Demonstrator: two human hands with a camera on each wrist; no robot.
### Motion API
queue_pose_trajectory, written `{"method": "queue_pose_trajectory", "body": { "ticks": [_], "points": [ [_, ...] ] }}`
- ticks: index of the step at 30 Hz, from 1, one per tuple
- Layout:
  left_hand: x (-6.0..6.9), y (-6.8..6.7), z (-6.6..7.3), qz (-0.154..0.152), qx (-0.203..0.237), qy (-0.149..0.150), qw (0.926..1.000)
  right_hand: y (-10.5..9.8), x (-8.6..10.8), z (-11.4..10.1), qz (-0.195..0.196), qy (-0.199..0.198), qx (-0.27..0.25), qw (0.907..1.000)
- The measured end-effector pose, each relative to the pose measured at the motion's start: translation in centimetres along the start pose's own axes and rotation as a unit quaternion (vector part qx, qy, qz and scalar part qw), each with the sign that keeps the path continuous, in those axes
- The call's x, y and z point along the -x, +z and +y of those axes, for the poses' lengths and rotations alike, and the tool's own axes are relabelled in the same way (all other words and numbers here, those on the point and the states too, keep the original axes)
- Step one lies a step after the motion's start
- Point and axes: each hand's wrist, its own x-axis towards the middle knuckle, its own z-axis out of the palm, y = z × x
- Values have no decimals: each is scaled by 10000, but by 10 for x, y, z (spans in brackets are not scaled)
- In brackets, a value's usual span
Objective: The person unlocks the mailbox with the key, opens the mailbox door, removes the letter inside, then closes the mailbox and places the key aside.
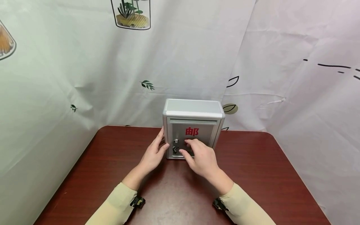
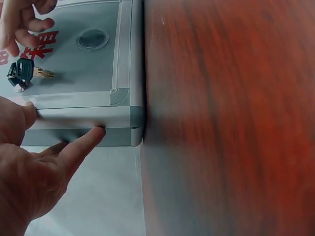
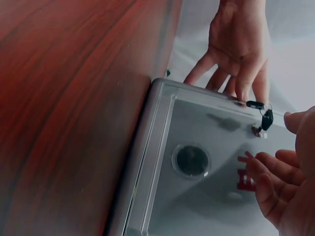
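A silver metal box (image 1: 194,108) with red characters and a slot near its top stands upright at the table's back. My left hand (image 1: 152,156) rests against its left side, thumb at the front edge; the left wrist view shows these fingers (image 2: 81,147) on the side. Keys with black heads (image 2: 20,71) hang at the lock (image 1: 176,141) on the front's left part. My right hand (image 1: 203,158) is held before the front panel, its fingers slightly bent and parted, with nothing between thumb and fingers. In the right wrist view, the right hand (image 3: 290,184) is beside the keys (image 3: 266,119).
The dark red wooden table (image 1: 107,162) extends on both sides of the box and in front. White cloth (image 1: 182,47) with printed leaves and jars hangs behind and around the table. A round window (image 3: 191,161) sits low in the box's front.
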Motion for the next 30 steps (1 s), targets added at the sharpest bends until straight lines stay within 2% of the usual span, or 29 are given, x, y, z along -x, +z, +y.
{"method": "queue_pose_trajectory", "body": {
  "ticks": [6,15,30],
  "points": [
    [0,0,0,-2,91,25,10000,8,-5,-7,-40,120,77,9999],
    [2,-1,2,-27,-23,-32,10000,15,-8,-14,-92,236,165,9995],
    [2,-2,3,-47,-68,-29,10000,21,-16,-16,-136,-37,488,9987]
  ]
}}
